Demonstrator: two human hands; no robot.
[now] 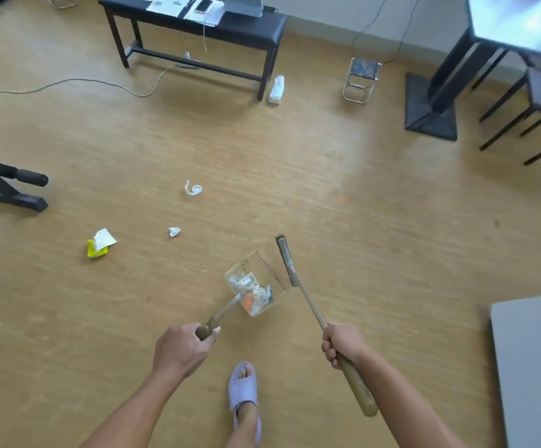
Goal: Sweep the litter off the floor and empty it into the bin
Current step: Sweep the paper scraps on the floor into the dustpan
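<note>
My left hand grips the handle of a clear dustpan that rests on the wooden floor and holds several crumpled scraps of white and orange litter. My right hand is closed around the long handle of a broom, whose narrow head stands just right of the dustpan's open edge. Loose litter lies to the left: a yellow wrapper with white paper, a small crumpled white ball and a curled white strip. No bin is in view.
A black bench with papers stands at the back, a white bag by its leg and a cable across the floor. Black stand at left, folding stool, table base at right, grey surface near right. My slippered foot is below.
</note>
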